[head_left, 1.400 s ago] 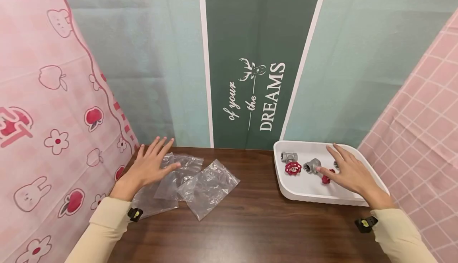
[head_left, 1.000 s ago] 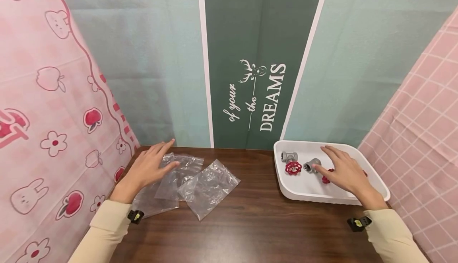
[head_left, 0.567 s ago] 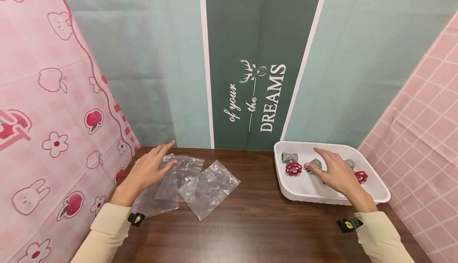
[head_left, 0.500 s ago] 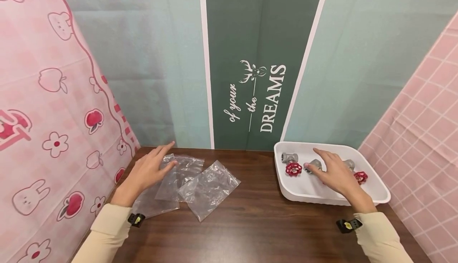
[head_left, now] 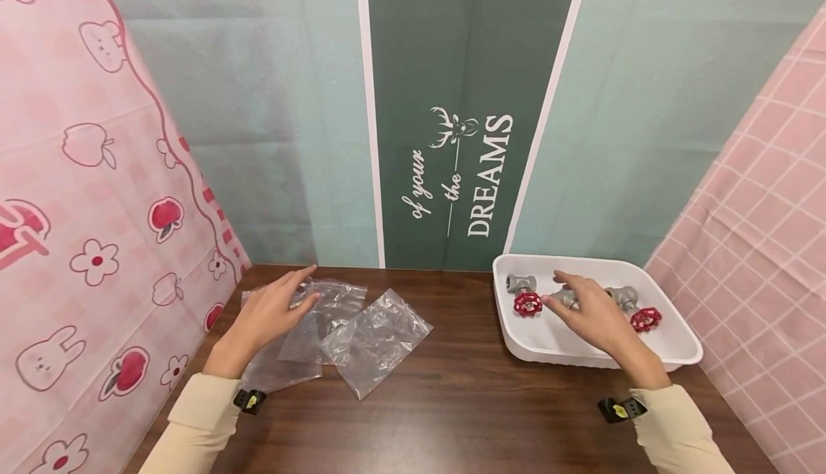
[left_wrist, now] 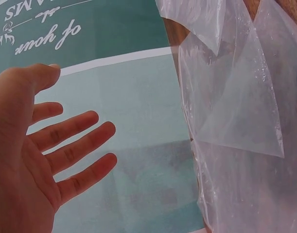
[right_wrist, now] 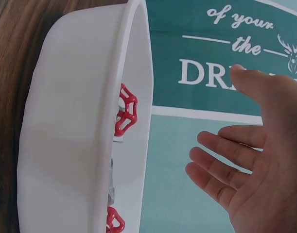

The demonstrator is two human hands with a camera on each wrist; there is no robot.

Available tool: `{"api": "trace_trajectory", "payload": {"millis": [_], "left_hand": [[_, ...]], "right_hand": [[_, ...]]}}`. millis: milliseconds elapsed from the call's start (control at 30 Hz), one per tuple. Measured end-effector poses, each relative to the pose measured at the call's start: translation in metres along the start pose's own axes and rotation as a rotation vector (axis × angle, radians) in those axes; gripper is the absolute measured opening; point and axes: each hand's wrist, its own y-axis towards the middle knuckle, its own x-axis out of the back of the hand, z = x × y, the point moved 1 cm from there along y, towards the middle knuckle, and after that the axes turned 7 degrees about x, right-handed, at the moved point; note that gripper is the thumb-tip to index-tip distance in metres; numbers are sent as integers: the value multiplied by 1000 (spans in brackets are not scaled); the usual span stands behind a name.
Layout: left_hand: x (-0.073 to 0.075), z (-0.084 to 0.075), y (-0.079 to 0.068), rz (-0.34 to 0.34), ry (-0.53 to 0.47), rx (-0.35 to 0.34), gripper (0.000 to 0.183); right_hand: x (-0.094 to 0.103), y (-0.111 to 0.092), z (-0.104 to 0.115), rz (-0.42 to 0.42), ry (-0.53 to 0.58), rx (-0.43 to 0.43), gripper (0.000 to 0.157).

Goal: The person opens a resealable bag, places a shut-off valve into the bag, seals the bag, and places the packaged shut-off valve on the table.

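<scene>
My left hand (head_left: pixel 267 313) hovers above overlapping clear plastic zip bags (head_left: pixel 377 341), fingers extended, holding nothing. In the left wrist view the palm of the left hand (left_wrist: pixel 26 150) faces sideways, apart from the bags (left_wrist: pixel 235 97). Over the white tray (head_left: pixel 548 348) my right hand (head_left: pixel 594 320) hangs with its fingers relaxed and nothing in them. Inside the tray lie metal gate valves with red handwheels: one at the left (head_left: pixel 528 305), another at the right (head_left: pixel 645 319). A middle valve (head_left: pixel 565 296) is mostly hidden behind my right hand.
The brown wood-grain table (head_left: pixel 439 416) meets a green printed cloth backdrop (head_left: pixel 445 44) at its rear edge. Pink patterned cloth (head_left: pixel 103 201) hangs at the left, and pink checked cloth (head_left: pixel 761 244) at the right, close to the tray.
My right hand has drifted left over the tray, uncovering the right valve and covering more of the middle one. My left hand has lowered slightly. Bags and tray stay put.
</scene>
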Motion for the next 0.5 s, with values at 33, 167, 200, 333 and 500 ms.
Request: {"api": "trace_trajectory", "payload": {"millis": [33, 167, 200, 333, 500], "left_hand": [[0, 0, -1, 2, -5, 0, 56], [-3, 0, -2, -1, -26, 2, 55], [-4, 0, -2, -6, -31, 0, 54], [-7, 0, -2, -14, -45, -7, 54], [-10, -2, -3, -2, -86, -12, 52]], "right_hand": [[-1, 0, 1, 0, 0, 3, 65], [-2, 0, 7, -8, -9, 22, 62], [-3, 1, 9, -14, -10, 30, 61], [-4, 1, 14, -39, -4, 50, 59], [-7, -2, 21, -65, 5, 59, 56]]}}
